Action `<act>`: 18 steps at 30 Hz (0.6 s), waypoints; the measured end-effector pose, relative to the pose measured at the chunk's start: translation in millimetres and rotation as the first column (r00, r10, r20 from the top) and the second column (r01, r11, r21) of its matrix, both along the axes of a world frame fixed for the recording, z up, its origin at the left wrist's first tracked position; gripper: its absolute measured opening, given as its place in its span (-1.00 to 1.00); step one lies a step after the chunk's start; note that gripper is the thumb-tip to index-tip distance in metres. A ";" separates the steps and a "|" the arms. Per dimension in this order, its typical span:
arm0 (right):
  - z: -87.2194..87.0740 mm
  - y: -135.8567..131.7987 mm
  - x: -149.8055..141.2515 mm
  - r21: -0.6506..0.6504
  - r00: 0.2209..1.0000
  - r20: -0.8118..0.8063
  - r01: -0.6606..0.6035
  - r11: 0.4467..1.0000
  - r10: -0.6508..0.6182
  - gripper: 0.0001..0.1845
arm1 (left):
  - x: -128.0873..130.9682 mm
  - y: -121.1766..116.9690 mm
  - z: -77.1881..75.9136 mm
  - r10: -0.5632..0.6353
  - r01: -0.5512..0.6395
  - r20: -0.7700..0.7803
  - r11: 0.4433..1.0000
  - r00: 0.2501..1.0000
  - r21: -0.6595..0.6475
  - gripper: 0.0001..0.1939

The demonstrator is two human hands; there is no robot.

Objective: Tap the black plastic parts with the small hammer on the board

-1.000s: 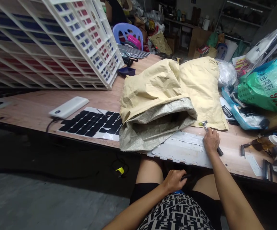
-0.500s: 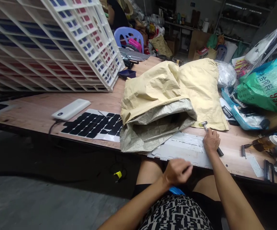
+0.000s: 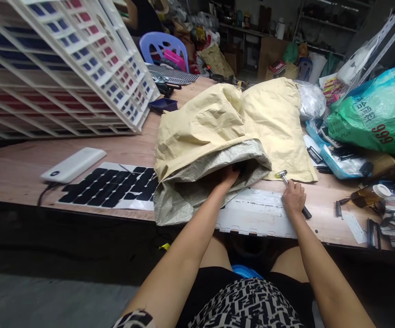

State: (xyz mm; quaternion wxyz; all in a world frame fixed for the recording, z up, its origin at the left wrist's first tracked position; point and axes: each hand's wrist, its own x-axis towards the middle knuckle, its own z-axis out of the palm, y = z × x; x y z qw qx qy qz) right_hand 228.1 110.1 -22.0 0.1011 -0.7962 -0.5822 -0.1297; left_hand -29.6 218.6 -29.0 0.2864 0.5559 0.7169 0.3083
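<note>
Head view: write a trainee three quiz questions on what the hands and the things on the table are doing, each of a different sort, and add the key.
1. Multiple choice. What does the right hand grip? (a) a pen; (b) a small hammer; (c) a cup.
2. True or false. The left hand reaches into the mouth of the open sack.
3. Fill in the blank. From the person's seat, the long white box lies to the ____ of the open sack.

Key: 1 b; 2 true; 3 left.
</note>
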 end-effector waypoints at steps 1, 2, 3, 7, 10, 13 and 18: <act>-0.1 0.0 0.0 -0.003 1.000 -0.004 0.002 1.000 -0.002 -0.62 | -3.9 -7.0 2.3 0.002 -0.002 -0.009 1.000 1.000 -0.026 -0.71; -0.1 0.1 0.0 -0.006 1.000 -0.006 0.003 1.000 -0.003 -0.62 | -7.7 -16.6 5.5 0.010 -0.011 -0.023 0.999 1.000 -0.032 -0.73; -0.2 0.1 -0.1 -0.009 1.000 -0.008 0.003 1.000 -0.003 -0.61 | -10.8 -28.7 9.2 0.019 -0.020 -0.040 1.000 0.999 -0.013 -0.73; -0.1 -0.3 -0.6 -0.017 1.000 -0.001 -0.006 1.000 0.006 -0.60 | -1.1 -90.5 21.2 -0.128 0.150 -0.108 0.962 0.986 0.227 -0.73; 0.6 -0.9 -0.8 -0.017 1.000 0.003 -0.009 1.000 0.009 -0.60 | 26.9 -124.6 18.7 -0.383 0.417 -0.168 0.861 0.908 0.291 -0.84; 0.9 -1.6 -0.6 -0.015 1.000 0.000 -0.004 1.000 0.004 -0.61 | 49.7 -132.8 8.3 -0.444 0.482 -0.195 0.839 0.874 0.251 -0.87; 1.6 -1.5 -0.7 -0.018 1.000 0.002 -0.011 1.000 0.011 -0.61 | 52.1 -121.6 -4.7 -0.460 0.471 -0.104 0.841 0.882 0.268 -0.85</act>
